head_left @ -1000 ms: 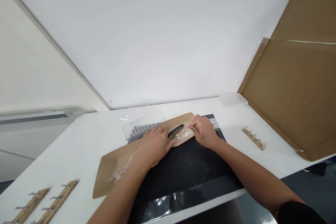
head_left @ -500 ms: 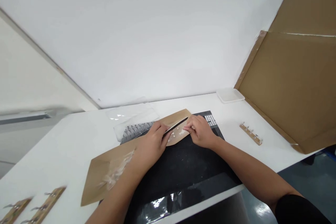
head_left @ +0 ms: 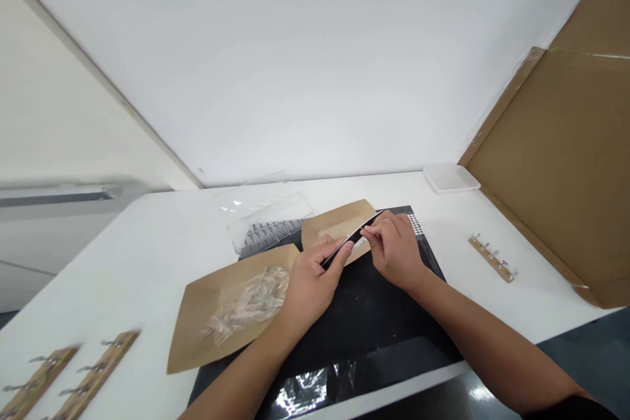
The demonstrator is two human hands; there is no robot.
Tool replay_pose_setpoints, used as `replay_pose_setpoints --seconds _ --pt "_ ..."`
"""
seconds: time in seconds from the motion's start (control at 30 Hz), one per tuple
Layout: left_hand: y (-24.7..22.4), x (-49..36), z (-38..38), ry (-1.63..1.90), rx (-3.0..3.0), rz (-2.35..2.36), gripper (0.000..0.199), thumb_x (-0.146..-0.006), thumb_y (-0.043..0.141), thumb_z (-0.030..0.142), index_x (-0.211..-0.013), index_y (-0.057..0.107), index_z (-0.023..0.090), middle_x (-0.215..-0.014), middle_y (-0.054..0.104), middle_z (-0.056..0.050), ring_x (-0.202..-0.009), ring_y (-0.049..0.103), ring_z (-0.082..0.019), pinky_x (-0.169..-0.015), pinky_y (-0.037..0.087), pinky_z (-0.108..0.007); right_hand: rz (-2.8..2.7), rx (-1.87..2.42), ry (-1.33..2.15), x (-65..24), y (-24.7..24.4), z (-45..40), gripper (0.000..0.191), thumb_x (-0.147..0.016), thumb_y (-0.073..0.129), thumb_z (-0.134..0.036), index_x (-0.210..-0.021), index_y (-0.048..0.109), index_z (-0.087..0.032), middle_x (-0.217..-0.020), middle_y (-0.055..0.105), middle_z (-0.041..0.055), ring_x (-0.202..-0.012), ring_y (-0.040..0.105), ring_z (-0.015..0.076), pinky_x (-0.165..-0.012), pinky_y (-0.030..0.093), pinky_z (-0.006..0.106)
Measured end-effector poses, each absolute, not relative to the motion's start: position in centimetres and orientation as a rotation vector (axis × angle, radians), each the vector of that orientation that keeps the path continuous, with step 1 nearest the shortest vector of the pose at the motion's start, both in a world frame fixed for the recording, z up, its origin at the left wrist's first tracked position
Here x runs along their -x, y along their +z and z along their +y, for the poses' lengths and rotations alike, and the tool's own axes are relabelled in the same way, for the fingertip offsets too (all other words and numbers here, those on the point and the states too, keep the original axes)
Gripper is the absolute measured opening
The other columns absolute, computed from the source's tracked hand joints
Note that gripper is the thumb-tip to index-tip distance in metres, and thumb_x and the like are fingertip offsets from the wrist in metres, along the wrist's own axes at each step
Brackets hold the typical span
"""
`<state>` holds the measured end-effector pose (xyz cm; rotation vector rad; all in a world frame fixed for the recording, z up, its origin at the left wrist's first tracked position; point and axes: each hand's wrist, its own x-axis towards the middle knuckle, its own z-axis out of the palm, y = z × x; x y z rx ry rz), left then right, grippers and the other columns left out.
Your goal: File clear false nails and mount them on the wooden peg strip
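Note:
A thin black strip with a pale edge (head_left: 358, 234) slants over the smaller brown paper tray (head_left: 339, 215). My left hand (head_left: 315, 279) grips its near end, thumb on the black face. Toward its far end my right hand (head_left: 398, 251) is closed in a pinch, fingertips against the strip. Whether a small piece sits between those fingertips I cannot make out. Small white bits lie in the smaller tray, partly hidden by the strip and hands. Beside my left wrist a larger brown paper tray (head_left: 194, 321) holds a heap of clear plastic pieces (head_left: 253, 298).
Both trays rest on a black mat (head_left: 359, 328) on the white table (head_left: 162, 236). Behind are clear plastic packs (head_left: 268, 230) and a sheet of white dots (head_left: 416, 224). Wooden hook strips (head_left: 492, 258) lie right and front left. A clear plastic box (head_left: 450, 178) stands by cardboard (head_left: 551, 164).
The strip has turned so its black face shows, and my right fingertips have come from above the smaller tray onto it. The view has shifted slightly left, uncovering more of the larger tray.

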<state>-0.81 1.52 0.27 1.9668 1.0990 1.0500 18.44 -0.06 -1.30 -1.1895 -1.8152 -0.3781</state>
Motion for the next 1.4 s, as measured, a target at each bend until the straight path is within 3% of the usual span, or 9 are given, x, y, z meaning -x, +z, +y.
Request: replay_pose_setpoints --seconds 0.2,0.4,0.73,0.97,1.1,1.27,1.4 --pt "0.2 0.8 1.1 1.126 -2.074 1.148 0.032 -0.103 0.06 0.038 -0.083 0.079 0.022 -0.064 0.049 0.003 -0.061 0.053 -0.013 -0.06 0.038 -0.026 -1.863 1.246 -0.329 -18.0 -0.7 -0.4 0.017 -0.107 0.055 -0.02 -0.092 0.049 -0.023 -0.083 0.062 0.0031 -0.079 0.061 0.0207 -0.074 0.042 0.037" --pt "0.0 0.6 0.8 1.239 -2.149 1.108 0.025 -0.102 0.062 0.03 -0.089 0.081 0.021 -0.065 0.054 0.002 -0.062 0.056 -0.013 -0.061 0.041 -0.026 -1.907 1.246 -0.333 -17.9 -1.2 -0.6 0.015 -0.106 0.054 -0.018 -0.093 0.049 -0.023 -0.084 0.064 0.004 -0.077 0.062 0.021 -0.071 0.04 0.038" --pt "0.0 0.6 0.6 1.236 -2.227 1.173 0.03 -0.105 0.057 0.034 -0.09 0.08 0.02 -0.065 0.057 0.0 -0.062 0.057 -0.014 -0.062 0.045 -0.026 -1.833 1.334 -0.247 -17.9 -1.4 -0.1 0.016 -0.108 0.053 -0.022 -0.093 0.05 -0.024 -0.085 0.065 0.0039 -0.077 0.062 0.0213 -0.073 0.039 0.038" --pt "0.3 0.9 0.8 1.215 -2.17 1.162 0.03 -0.105 0.057 0.038 -0.096 0.082 0.022 -0.065 0.062 -0.001 -0.063 0.059 -0.015 -0.063 0.048 -0.028 -1.748 1.308 -0.024 -18.1 -1.2 0.1 0.012 -0.107 0.055 -0.025 -0.096 0.056 -0.023 -0.089 0.066 0.0043 -0.08 0.063 0.0201 -0.073 0.049 0.034" --pt "0.4 0.9 0.8 1.201 -2.14 1.13 0.028 -0.105 0.058 0.036 -0.116 0.081 0.024 -0.07 0.062 0.0 -0.066 0.063 -0.015 -0.066 0.051 -0.027 -1.749 1.254 -0.026 -18.4 -0.7 -0.1 0.012 -0.107 0.057 -0.023 -0.095 0.058 -0.024 -0.087 0.066 0.0032 -0.078 0.062 0.0184 -0.071 0.051 0.032" --pt "0.6 1.0 1.0 1.072 -2.041 1.12 0.028 -0.104 0.058 0.035 -0.114 0.083 0.026 -0.075 0.061 -0.001 -0.065 0.065 -0.015 -0.056 0.052 -0.024 -1.689 1.204 -0.114 -18.2 -0.3 -0.4 0.009 -0.104 0.061 -0.016 -0.1 0.063 -0.024 -0.086 0.069 0.0019 -0.077 0.063 0.0168 -0.068 0.051 0.031" --pt "0.6 1.0 1.0 1.021 -1.895 1.073 0.03 -0.103 0.058 0.041 -0.104 0.084 0.025 -0.087 0.071 -0.002 -0.047 0.059 -0.009 -0.044 0.051 -0.022 -1.668 1.184 -0.147 -18.0 -0.5 -0.5 0.01 -0.103 0.063 -0.015 -0.104 0.066 -0.025 -0.088 0.072 0.0028 -0.076 0.066 0.0177 -0.065 0.052 0.033"
